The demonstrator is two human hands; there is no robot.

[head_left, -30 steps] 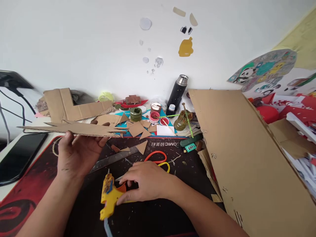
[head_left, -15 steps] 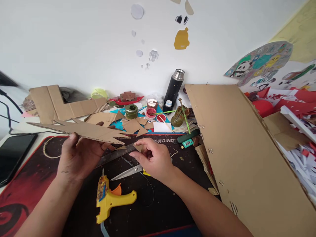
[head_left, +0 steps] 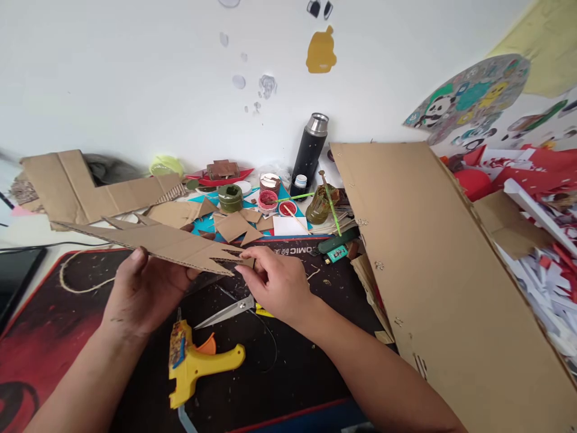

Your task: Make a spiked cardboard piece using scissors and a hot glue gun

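Long cardboard piece: this brown, spiky piece (head_left: 171, 243) is up in the left hand, over the dark mat (head_left: 293, 373).
Which way it points: it is longest from side to side, tipped a little, from between 9 and 10 o'clock to between 3 and 4. One sharp tip is at the 9-to-10 end. The jagged teeth at the other end point near 3 o'clock.
Left hand: it (head_left: 146, 291) is holding the long piece, thumb on the near edge. The other fingers go under it, so most of them are hidden.
Right hand: it (head_left: 282, 282) is at the toothy end, between 3 and 4 o'clock, finger and thumb pinching a small cardboard bit (head_left: 249, 261). The fingers cover most of that bit, so its shape is hard to see.
Scissors: the blades (head_left: 228, 311) lie between 4 and 5 o'clock from the long piece. The right hand hides most of the handles.
Glue gun: the yellow gun (head_left: 192, 364) lies at 5 o'clock, nose to 12. Its pale stick (head_left: 186, 419) is cut off at the bottom.
Dark slab: it (head_left: 18, 276) is between 8 and 9 o'clock, cut off at the side.
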